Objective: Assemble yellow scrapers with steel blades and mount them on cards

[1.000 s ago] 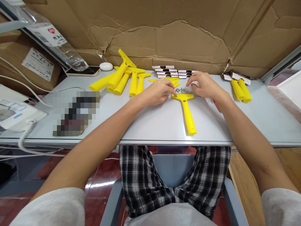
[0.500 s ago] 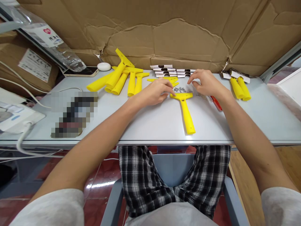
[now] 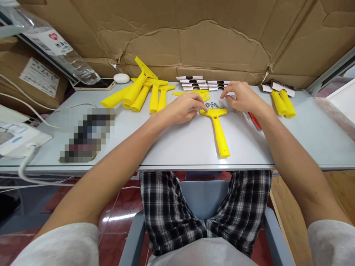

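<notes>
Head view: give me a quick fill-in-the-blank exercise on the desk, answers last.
Small metal pieces lie just past the yellow tool, between the two ____.
The left hand has fingertips by the ____ end of the tool's head.
Close beside the right forearm lies an object coloured ____.
Right of that forearm, the yellow handles number ____.

Missing words: hands; left; red; two.

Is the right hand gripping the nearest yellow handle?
No, the right hand is apart from the yellow handle, which lies on the table.

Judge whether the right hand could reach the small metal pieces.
Probably yes: the right hand is just beside the small metal pieces, and nothing visible blocks the way between them.
</notes>
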Available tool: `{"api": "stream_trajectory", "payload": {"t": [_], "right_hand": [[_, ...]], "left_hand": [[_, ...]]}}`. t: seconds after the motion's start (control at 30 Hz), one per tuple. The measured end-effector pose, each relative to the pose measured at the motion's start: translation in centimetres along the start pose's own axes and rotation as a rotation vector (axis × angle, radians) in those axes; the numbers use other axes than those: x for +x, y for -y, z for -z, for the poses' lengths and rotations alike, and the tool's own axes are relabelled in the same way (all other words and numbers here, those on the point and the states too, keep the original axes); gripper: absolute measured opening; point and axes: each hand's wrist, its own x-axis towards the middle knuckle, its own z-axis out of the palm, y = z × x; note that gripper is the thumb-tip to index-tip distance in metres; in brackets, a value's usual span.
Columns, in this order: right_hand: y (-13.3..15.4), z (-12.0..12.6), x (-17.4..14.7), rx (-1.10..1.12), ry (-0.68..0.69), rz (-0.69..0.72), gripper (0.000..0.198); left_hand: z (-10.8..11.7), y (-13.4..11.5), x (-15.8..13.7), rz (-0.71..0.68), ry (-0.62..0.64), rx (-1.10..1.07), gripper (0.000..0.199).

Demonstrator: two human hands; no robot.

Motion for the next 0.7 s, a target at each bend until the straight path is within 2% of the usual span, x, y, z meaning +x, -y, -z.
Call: {"api": "stream_trajectory", "payload": {"t": [0.3,0.47,0.7], "right_hand": [[0.2,-0.1,0.0,-0.003,0.006,-0.009,0.038],[0.7,-0.1,-0.1,-0.01,0.023,-0.038,0.035],[1.7,-0.3,-0.3,0.007,0.068,-0.006,0.037]], "left_hand": [[0.0,-0.1,0.0,0.006,-0.01,0.002,0.034],[0.0,-0.1,0.1,0.003,-0.003,0.038,0.036],[0.1,-0.1,0.1,0.065,0.037,0.081,0.043]]}}
